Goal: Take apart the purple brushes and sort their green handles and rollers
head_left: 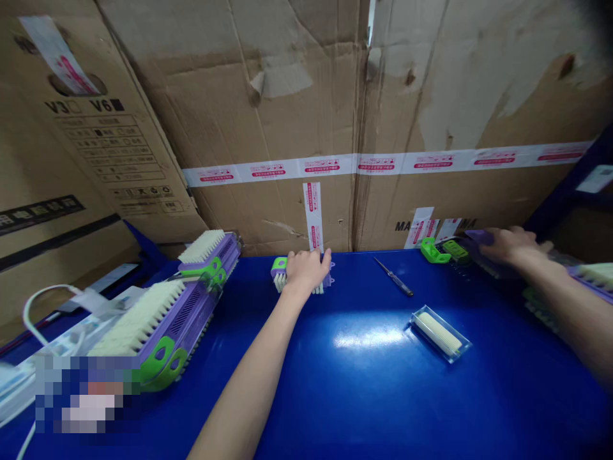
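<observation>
Near the back of the blue table, my left hand (306, 271) is closed over a purple-and-green brush (279, 267) with pale bristles facing down. The hand covers most of its top. Farther right, my right hand (514, 248) is smeared by motion, its fingers closed around a purple piece (480, 239). Just left of that piece lie a bright green bracket (433, 250) and a small green part (456, 252). A screwdriver-like tool (396, 278) with a thin shaft rests between my hands. In front of it is a clear case (440, 333) with a ribbed cream insert.
At left stand purple-and-green bristled units (179, 319), (209, 252), bristles up. Beside them are a white power strip (62, 345) and cable (29, 313). Tall cardboard (287, 115) walls the back. Another bristled unit (596, 276) sits at the right edge.
</observation>
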A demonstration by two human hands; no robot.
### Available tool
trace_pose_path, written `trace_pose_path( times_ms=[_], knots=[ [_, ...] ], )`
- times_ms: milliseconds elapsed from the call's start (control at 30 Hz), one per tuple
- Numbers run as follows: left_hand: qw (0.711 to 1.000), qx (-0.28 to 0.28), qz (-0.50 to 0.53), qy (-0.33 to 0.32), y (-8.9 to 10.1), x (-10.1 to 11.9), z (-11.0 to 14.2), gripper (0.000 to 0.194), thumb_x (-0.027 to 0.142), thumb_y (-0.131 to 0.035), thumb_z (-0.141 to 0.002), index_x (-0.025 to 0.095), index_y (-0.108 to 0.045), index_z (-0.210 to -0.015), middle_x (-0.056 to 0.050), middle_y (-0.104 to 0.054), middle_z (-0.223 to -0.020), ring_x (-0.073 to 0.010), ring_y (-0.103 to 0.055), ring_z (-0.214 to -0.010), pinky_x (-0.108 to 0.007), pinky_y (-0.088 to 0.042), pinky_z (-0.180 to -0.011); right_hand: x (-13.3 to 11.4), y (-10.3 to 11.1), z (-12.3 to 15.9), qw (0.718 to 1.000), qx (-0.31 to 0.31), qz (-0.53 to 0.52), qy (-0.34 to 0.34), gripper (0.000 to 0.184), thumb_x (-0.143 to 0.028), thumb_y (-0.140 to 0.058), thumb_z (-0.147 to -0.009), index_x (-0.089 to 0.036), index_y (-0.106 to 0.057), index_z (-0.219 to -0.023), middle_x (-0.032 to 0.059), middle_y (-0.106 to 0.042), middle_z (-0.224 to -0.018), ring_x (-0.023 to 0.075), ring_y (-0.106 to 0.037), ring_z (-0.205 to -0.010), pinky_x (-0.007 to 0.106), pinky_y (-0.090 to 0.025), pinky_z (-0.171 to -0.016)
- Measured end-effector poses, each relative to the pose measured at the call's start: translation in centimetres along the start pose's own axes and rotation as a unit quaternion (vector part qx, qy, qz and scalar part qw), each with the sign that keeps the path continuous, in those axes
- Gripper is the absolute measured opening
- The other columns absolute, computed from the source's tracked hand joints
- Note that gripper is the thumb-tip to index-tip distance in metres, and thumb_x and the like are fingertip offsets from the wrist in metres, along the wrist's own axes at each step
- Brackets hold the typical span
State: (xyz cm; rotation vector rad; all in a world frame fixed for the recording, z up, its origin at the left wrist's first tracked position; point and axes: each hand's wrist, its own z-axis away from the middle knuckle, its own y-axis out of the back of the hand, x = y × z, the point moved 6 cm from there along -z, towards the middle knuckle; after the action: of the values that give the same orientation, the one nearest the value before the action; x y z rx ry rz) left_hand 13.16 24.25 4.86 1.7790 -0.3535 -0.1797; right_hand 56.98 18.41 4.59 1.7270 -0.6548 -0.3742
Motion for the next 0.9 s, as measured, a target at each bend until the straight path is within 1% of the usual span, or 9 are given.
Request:
trace_pose_path(
  times_ms=[33,67,133,200,267,400,600,900],
  knots=[
    [1.000,0.002,-0.001,-0.001,0.0,0.0,0.0,0.059,0.047,-0.018,-0.093,0.015,-0.068,-0.096,-0.015,-0.070,-0.091,-0.0298,-0.065,-0.090,-0.047,-0.039,-0.087,-0.8,0.6,0.8,1.000,0.022,0.009,0.014,0.048,-0.041,-0.040,-0.084,-0.024,-0.055,-0.127,0.0184,-0.055,-0.124,0.0372,-0.053,-0.108,0.048,-0.045,-0.078],
    [1.000,0.005,-0.002,-0.001,0.1,0.0,0.0,0.059,0.047,-0.018,-0.093,0.016,-0.068,-0.096,-0.015,-0.070,-0.091,-0.0300,-0.065,-0.090,-0.047,-0.039,-0.086,-1.9,1.0,1.6,0.998,0.032,0.013,0.045,0.046,-0.038,-0.037,-0.085,-0.025,-0.055,-0.126,0.0156,-0.055,-0.126,0.0354,-0.051,-0.110,0.047,-0.045,-0.080],
    [1.000,0.006,-0.006,-0.003,0.1,0.1,0.1,0.059,0.047,-0.018,-0.093,0.016,-0.068,-0.095,-0.014,-0.071,-0.089,-0.0300,-0.065,-0.089,-0.047,-0.040,-0.086,-4.1,1.3,3.1,0.993,0.021,0.030,0.112,0.045,-0.029,-0.032,-0.087,-0.023,-0.057,-0.124,0.0133,-0.056,-0.125,0.0318,-0.050,-0.112,0.043,-0.044,-0.082],
    [1.000,0.008,-0.011,-0.003,0.1,0.1,0.1,0.059,0.047,-0.018,-0.093,0.016,-0.068,-0.094,-0.014,-0.071,-0.088,-0.0296,-0.065,-0.088,-0.047,-0.040,-0.085,-5.5,1.1,4.0,0.989,-0.004,0.047,0.143,0.044,-0.024,-0.030,-0.088,-0.019,-0.060,-0.120,0.0152,-0.059,-0.120,0.0308,-0.051,-0.111,0.039,-0.042,-0.081],
    [1.000,0.010,-0.015,-0.003,0.0,0.0,0.1,0.059,0.047,-0.018,-0.093,0.016,-0.068,-0.094,-0.013,-0.071,-0.088,-0.0290,-0.066,-0.088,-0.046,-0.040,-0.085,-6.1,0.8,4.4,0.988,-0.023,0.057,0.143,0.043,-0.023,-0.031,-0.088,-0.016,-0.063,-0.115,0.0171,-0.062,-0.114,0.0314,-0.053,-0.108,0.038,-0.042,-0.078],
    [1.000,0.009,-0.011,-0.004,0.0,0.0,0.0,0.058,0.047,-0.018,-0.094,0.016,-0.068,-0.095,-0.013,-0.071,-0.088,-0.0292,-0.066,-0.088,-0.047,-0.040,-0.085,-6.2,0.6,4.4,0.989,-0.037,0.064,0.129,0.040,-0.025,-0.031,-0.088,-0.013,-0.065,-0.106,0.0192,-0.064,-0.107,0.0316,-0.056,-0.102,0.037,-0.039,-0.075],
    [1.000,0.004,-0.005,-0.003,-0.1,0.0,-0.1,0.058,0.047,-0.019,-0.093,0.016,-0.068,-0.096,-0.014,-0.071,-0.089,-0.0296,-0.065,-0.089,-0.047,-0.040,-0.086,-6.5,1.0,5.0,0.987,-0.048,0.077,0.131,0.045,-0.028,-0.029,-0.091,-0.006,-0.068,-0.097,0.0248,-0.063,-0.104,0.0337,-0.053,-0.106,0.038,-0.034,-0.077],
    [1.000,0.005,0.001,0.000,0.1,0.0,0.0,0.058,0.047,-0.019,-0.093,0.016,-0.068,-0.096,-0.014,-0.071,-0.090,-0.0296,-0.065,-0.090,-0.047,-0.040,-0.086,-6.4,0.9,5.1,0.990,-0.057,0.073,0.109,0.046,-0.029,-0.030,-0.091,-0.005,-0.069,-0.100,0.0257,-0.061,-0.110,0.0359,-0.050,-0.107,0.040,-0.031,-0.077]
  ],
)
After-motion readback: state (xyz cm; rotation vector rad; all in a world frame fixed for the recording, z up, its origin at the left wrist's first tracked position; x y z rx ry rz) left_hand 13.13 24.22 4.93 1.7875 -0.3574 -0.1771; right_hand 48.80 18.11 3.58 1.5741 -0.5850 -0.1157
